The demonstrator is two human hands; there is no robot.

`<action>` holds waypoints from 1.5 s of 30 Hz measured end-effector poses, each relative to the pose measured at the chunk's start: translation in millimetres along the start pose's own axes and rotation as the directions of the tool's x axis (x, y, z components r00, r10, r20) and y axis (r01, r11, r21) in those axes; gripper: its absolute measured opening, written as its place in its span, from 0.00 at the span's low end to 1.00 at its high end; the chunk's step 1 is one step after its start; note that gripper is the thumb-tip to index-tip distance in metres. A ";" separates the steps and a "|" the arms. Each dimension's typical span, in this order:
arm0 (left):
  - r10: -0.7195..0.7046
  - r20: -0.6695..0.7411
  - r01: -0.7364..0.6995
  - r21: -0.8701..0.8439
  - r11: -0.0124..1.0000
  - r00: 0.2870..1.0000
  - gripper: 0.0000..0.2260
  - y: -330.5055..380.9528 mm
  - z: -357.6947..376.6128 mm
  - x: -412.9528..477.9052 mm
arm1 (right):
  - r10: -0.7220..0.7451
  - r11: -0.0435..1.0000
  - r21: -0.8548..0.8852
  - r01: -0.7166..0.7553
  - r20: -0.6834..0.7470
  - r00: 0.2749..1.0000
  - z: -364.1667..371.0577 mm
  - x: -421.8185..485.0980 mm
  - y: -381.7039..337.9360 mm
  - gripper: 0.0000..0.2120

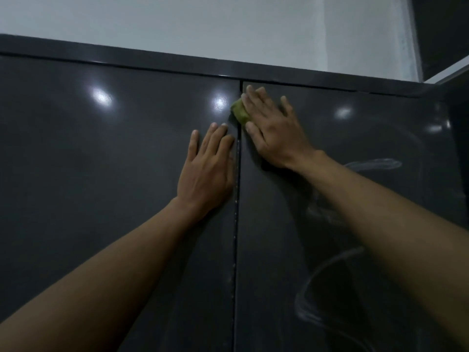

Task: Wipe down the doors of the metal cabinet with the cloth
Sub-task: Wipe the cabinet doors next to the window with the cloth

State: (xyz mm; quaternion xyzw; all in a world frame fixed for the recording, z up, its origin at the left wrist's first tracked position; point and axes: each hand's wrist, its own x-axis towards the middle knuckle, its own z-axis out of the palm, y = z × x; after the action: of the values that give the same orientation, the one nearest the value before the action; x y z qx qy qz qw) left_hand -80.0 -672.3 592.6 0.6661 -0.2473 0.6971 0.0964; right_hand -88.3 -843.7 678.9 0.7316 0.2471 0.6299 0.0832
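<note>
A dark grey metal cabinet fills the view, with a left door (101, 174) and a right door (368, 199) meeting at a vertical seam in the middle. My right hand (274, 130) presses a small yellow-green cloth (239, 111) flat against the top of the right door, right at the seam; most of the cloth is hidden under the palm. My left hand (206, 171) lies flat on the left door just beside the seam, fingers spread, holding nothing.
Pale smear streaks (330, 275) curve across the right door. The cabinet's top rail (177, 59) runs under a white wall (203, 26). A dark panel edge (456, 110) stands at the far right.
</note>
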 end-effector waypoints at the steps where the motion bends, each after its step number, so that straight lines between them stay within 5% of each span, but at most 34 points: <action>1: -0.001 0.002 0.001 0.003 1.000 1.000 0.16 1.0 -0.1 -0.8 | 0.056 0.998 0.017 -0.056 -0.020 0.998 -1.7 -0.6 2.5 0.26; 6: 0.012 -0.014 -0.012 0.032 0.999 1.000 0.18 1.9 -0.7 -9.0 | 0.373 0.926 0.106 -0.361 -0.128 0.919 7.6 -8.4 -19.9 0.27; 12: 0.017 0.003 -0.017 0.015 1.000 1.000 0.19 1.6 -2.5 -10.9 | 0.071 0.997 0.032 -0.070 -0.029 0.997 10.4 -43.2 -31.4 0.26; 18: 0.052 0.019 -0.053 0.054 0.997 0.998 0.20 -1.6 -1.8 -19.2 | 0.385 0.922 0.102 -0.375 -0.113 0.916 13.7 -48.7 -43.7 0.27; 24: 0.057 0.053 -0.061 0.070 0.996 0.997 0.22 -0.3 -4.0 -23.2 | 0.174 0.984 0.041 -0.173 -0.020 0.985 14.9 -69.6 -45.8 0.27; 29: 0.062 0.059 -0.065 0.056 0.996 0.996 0.22 -0.7 -8.2 -36.8 | 0.412 0.909 0.111 -0.402 -0.091 0.906 19.2 -73.9 -65.3 0.27; 35: 0.049 0.073 -0.053 0.049 0.997 0.996 0.21 1.4 -10.5 -39.1 | 0.140 0.990 0.026 -0.140 -0.006 0.990 21.3 -99.2 -66.3 0.27; 41: 0.059 0.084 -0.065 0.071 0.995 0.995 0.22 0.7 -10.7 -53.5 | 0.422 0.904 0.117 -0.410 -0.109 0.900 28.3 -99.2 -82.9 0.27; 45: 0.064 0.084 -0.071 0.079 0.994 0.994 0.23 -0.6 -7.5 -54.1 | 0.204 0.979 0.039 -0.202 -0.026 0.979 26.7 -116.9 -76.4 0.28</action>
State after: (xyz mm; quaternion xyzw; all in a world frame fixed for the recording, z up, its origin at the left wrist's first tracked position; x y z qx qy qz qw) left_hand -81.2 -657.7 540.0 0.6886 -0.2445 0.6818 0.0350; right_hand -92.1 -827.1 537.7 0.7450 0.1837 0.6412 0.0016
